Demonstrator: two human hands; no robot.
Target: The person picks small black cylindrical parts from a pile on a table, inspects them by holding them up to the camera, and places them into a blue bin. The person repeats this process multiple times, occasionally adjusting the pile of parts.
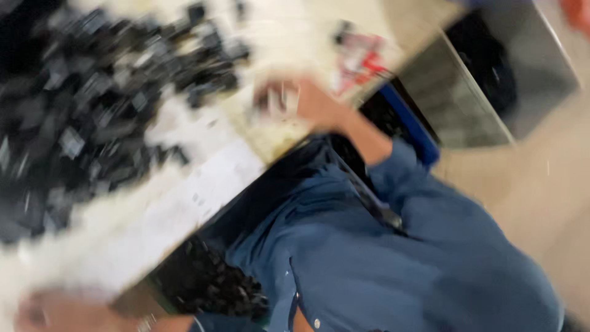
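The head view is badly blurred and tilted. The right hand (pixel 307 101) rests on the pale worktop (pixel 203 178), its fingers closed around a small whitish object (pixel 279 98) too smeared to identify. The left hand (pixel 55 310) lies at the worktop's near edge; its grip cannot be told. A heap of small black plastic parts (pixel 92 104) covers the worktop's far side.

Blurred hand (pixel 307 104) — black parts (pixel 92 110) nearby.
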